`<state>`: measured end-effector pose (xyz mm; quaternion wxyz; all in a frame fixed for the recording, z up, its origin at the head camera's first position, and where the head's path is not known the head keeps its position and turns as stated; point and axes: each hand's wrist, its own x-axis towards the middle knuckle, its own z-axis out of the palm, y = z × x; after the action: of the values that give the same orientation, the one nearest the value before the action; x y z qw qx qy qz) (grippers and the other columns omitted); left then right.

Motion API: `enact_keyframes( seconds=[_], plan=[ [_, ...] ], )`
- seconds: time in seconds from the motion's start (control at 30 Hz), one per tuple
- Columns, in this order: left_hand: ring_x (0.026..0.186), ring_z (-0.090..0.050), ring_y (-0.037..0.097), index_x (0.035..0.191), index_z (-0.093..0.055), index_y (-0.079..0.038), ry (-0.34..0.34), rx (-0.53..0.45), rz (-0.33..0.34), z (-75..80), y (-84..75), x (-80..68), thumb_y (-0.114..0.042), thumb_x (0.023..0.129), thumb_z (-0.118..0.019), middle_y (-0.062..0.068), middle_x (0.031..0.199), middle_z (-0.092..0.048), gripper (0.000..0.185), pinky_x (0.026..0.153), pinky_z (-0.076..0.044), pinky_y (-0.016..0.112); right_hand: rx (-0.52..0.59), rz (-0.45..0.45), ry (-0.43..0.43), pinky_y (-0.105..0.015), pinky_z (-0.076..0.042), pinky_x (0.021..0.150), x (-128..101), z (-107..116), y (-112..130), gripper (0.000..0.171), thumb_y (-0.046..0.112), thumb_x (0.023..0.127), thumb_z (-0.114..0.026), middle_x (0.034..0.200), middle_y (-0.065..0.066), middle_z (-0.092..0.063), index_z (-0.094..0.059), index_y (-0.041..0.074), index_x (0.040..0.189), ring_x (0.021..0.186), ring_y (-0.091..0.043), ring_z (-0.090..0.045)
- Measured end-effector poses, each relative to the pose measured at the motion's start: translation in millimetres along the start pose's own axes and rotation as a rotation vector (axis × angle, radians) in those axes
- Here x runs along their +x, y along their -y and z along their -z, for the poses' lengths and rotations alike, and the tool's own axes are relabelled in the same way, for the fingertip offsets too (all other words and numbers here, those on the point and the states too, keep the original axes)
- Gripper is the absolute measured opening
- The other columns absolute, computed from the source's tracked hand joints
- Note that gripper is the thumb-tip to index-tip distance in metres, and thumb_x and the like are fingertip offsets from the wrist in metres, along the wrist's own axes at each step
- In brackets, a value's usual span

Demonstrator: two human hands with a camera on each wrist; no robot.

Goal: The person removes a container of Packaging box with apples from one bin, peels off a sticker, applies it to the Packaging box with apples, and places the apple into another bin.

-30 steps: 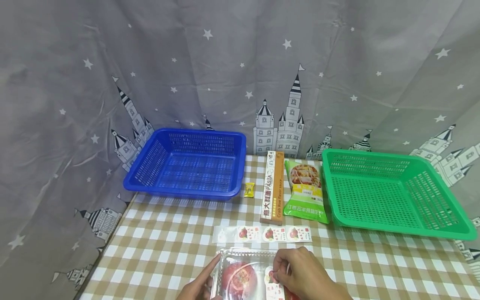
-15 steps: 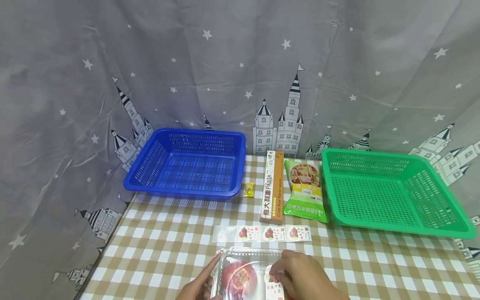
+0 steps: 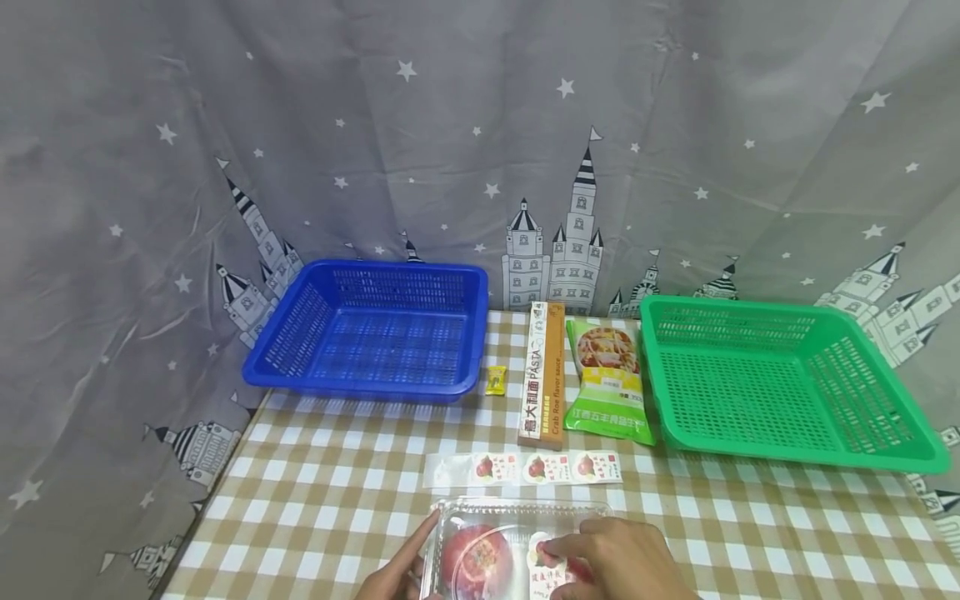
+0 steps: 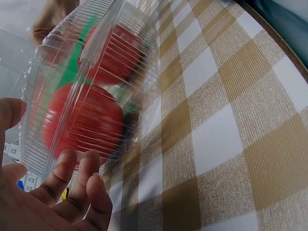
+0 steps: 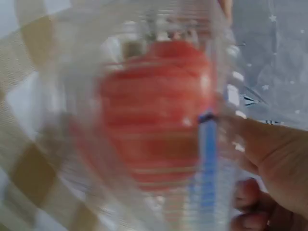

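Observation:
A clear plastic clamshell box [image 3: 517, 508] with red round fruit [image 3: 477, 557] inside sits at the table's near edge. My left hand [image 3: 397, 575] holds its left side, index finger along the edge; in the left wrist view, the left fingers [image 4: 77, 166] are bent against the ribbed wall. A white sticker [image 3: 546, 577] with a red fruit picture lies on the lid's right part. My right hand [image 3: 618, 562] reaches over from the right, its index finger extended onto the sticker's top and other fingers bent. In the blurred right wrist view, this hand [image 5: 279, 173] is beside the box.
A sticker strip [image 3: 522, 469] lies just behind the box. Farther back are a pasta box [image 3: 542, 375], a green food packet [image 3: 609, 379] and a small yellow packet [image 3: 496, 380]. A blue basket [image 3: 360, 390] stands left, a green basket [image 3: 802, 454] right, before a grey curtain [image 3: 420, 133].
My right fingers pinched the sticker's upper part a second ago; now the index finger is stretched out on it. The right hand has shifted slightly down; the left hand keeps its hold.

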<state>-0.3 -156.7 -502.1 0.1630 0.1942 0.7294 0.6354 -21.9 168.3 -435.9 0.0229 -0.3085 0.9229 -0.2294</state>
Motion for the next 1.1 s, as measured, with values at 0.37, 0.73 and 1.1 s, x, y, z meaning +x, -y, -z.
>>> enact_keyframes(
  seconds=[0.37,0.73,1.1],
  plan=[
    [0.061,-0.052,-0.004,0.154,-0.028,-0.015,-0.046,0.018,-0.039,-2.0,0.6,-1.3,0.001,0.091,-0.066,-0.001,0.082,-0.047,0.076,0.050,-0.054,0.031,0.016,-0.036,-0.348,-0.009,-0.029,0.052,-1.7,-19.2,-3.5,0.014,0.043,0.080,-0.079,0.062,0.029,-0.043,-0.078,0.030,0.080,0.056,0.010,-0.034],
    [0.062,-0.062,0.003,0.155,-0.020,-0.014,-0.023,-0.020,-0.010,-6.9,-3.8,-0.6,-0.004,0.095,-0.063,0.003,0.082,-0.051,0.074,0.053,-0.057,0.034,0.103,-0.084,-0.551,-0.006,-0.028,0.046,-21.0,-13.2,-25.0,0.024,0.008,0.071,-0.087,0.064,0.026,-0.039,-0.074,0.023,0.083,0.053,0.009,-0.032],
    [0.058,-0.042,-0.009,0.150,-0.022,-0.054,0.022,-0.039,-0.115,-2.2,3.8,3.1,0.001,0.083,-0.068,-0.009,0.078,-0.043,0.097,0.043,-0.042,0.016,0.257,-0.563,-0.561,-0.021,-0.041,0.043,-41.2,7.3,-70.7,0.012,0.009,0.091,-0.071,0.067,0.006,-0.065,-0.074,0.004,0.101,0.050,-0.007,-0.051]
  ],
)
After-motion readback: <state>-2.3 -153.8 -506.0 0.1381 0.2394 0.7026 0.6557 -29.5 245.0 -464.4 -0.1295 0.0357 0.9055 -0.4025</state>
